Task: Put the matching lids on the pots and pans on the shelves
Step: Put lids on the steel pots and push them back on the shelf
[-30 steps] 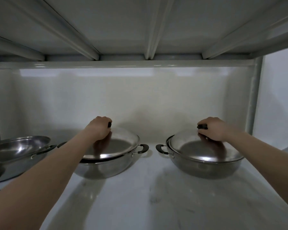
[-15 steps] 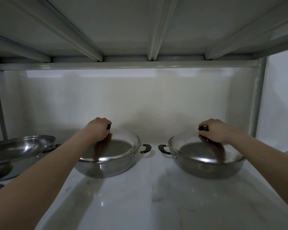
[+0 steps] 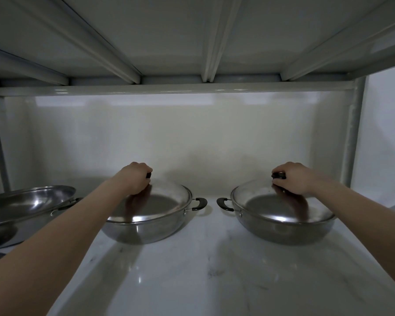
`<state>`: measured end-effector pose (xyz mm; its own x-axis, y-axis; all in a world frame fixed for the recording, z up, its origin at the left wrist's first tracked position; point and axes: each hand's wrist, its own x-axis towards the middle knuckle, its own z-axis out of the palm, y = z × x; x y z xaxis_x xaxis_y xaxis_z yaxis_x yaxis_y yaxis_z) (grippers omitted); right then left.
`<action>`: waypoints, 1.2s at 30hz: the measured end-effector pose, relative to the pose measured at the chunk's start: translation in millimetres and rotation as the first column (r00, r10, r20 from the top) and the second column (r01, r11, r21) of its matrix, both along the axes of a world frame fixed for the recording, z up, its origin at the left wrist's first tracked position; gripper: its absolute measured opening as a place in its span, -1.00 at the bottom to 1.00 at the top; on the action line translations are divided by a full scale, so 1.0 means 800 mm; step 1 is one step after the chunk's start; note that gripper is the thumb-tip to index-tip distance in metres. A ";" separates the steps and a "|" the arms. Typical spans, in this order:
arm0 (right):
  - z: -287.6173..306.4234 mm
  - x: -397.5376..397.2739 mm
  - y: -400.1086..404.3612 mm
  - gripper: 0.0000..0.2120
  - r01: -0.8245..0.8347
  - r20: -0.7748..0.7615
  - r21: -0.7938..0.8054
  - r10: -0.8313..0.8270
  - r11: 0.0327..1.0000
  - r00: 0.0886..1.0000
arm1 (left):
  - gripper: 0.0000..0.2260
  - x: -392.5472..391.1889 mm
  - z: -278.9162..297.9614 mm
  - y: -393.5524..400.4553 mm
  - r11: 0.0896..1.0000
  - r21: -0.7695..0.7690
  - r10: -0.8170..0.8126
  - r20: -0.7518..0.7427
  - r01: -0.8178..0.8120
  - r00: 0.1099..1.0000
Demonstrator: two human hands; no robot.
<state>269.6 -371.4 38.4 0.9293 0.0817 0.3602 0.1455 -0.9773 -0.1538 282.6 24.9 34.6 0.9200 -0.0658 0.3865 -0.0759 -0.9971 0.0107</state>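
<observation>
Two steel pans with black side handles stand side by side on the shelf point(image 3: 210, 277). The left pan point(image 3: 144, 231) carries a domed steel lid point(image 3: 160, 204) lying flat on its rim. My left hand point(image 3: 135, 179) grips that lid's black knob. The right pan point(image 3: 281, 231) also bears a steel lid point(image 3: 274, 208), seated level. My right hand point(image 3: 292, 179) grips its black knob point(image 3: 278, 175) from above.
An uncovered steel wok-like pan point(image 3: 25, 208) sits at the far left, partly out of view, with another dark vessel below it. The upper shelf's ribbed underside point(image 3: 205, 42) hangs close overhead. A white wall closes the back; shelf posts stand at both sides.
The left lid was tilted on its pan a second ago and now lies flat on the rim. Both hands stay on the knobs. The view has shifted slightly.
</observation>
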 end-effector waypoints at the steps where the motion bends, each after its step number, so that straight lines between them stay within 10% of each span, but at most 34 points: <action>1: 0.000 0.000 0.000 -0.69 0.003 0.002 -0.003 -0.003 1.000 1.000 | -0.86 -0.002 -0.002 -0.002 1.000 0.004 -0.008 0.019 0.008 1.000; 36: -0.014 0.003 0.003 -0.70 0.018 0.075 -0.042 -0.015 0.999 0.997 | -0.86 -0.013 -0.013 -0.009 0.979 -0.206 0.019 0.089 0.000 0.996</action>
<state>272.1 -369.3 27.2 0.9012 0.0832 0.4254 0.1387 -0.9851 -0.1012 272.5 17.9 24.2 0.8811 0.0320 0.4718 -0.0764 -0.9749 0.2090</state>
